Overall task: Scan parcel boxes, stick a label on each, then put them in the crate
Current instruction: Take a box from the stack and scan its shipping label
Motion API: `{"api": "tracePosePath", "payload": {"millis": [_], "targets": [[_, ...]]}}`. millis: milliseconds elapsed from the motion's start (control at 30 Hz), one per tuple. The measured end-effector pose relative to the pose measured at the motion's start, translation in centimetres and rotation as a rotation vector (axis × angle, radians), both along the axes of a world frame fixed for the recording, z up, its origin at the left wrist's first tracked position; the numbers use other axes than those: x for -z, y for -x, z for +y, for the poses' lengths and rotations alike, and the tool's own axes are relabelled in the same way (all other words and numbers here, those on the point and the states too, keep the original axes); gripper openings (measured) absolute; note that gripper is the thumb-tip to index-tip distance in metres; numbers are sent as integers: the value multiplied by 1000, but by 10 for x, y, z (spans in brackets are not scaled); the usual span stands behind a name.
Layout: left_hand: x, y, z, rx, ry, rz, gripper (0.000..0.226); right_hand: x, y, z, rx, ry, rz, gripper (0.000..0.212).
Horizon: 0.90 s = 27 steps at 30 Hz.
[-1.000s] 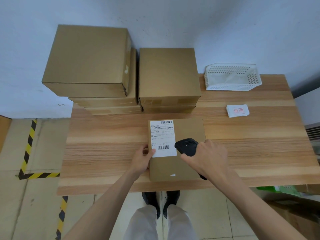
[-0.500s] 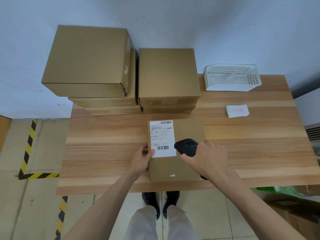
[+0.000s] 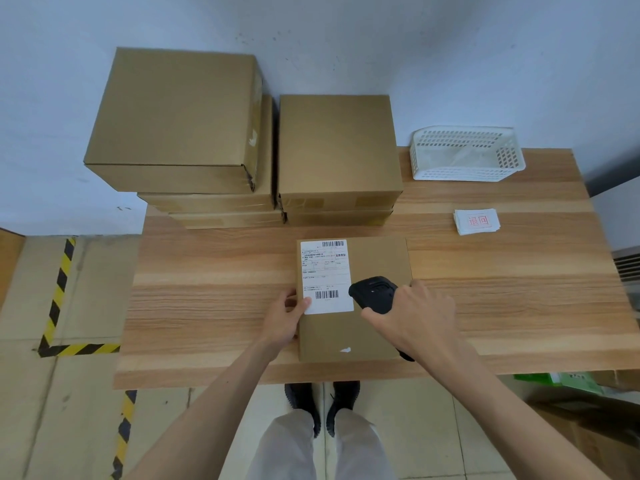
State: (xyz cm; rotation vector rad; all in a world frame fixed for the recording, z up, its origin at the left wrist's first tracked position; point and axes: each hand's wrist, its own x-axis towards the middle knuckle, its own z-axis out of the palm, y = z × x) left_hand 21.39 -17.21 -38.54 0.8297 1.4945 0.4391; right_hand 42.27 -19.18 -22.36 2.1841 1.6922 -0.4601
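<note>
1. Head view looks down on a wooden table (image 3: 214, 306) set against a pale wall.
2. One parcel box (image 3: 363, 334) lies flat at the near edge of the table, a white shipping label (image 3: 325, 275) with two barcodes on its left half.
3. Left hand (image 3: 285, 318) rests at the box's left edge, thumb pressed on the label's lower left corner, fingers curled against the side.
4. Right hand (image 3: 415, 317) grips a black handheld scanner (image 3: 375, 294), fingers wrapped round it; the scanner head sits over the box just right of the lower barcode.
5. Two stacks of cardboard boxes stand at the far side: taller stack (image 3: 180, 133) on the left, lower stack (image 3: 337, 150) touching beside it.
6. White perforated plastic basket (image 3: 464, 173) at the far right corner.
7. Small pile of white stickers (image 3: 477, 221) with red print lies on the table nearer than the basket, well apart from the parcel.
</note>
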Motion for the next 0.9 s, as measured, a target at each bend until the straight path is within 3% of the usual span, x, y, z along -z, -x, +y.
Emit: {"api": "tracePosePath", "payload": {"millis": [433,667,900], "targets": [[0,1,0,-11,-3,-11,48,11,-23,0,64,-17,-4,56],[-6,-3,-2,-10,-33,-15,42,65,-95,1,326,-172,80,56],[-9,-5,-4,2,-32,9,42,132,-155,-3,363,-183,103,54]]}}
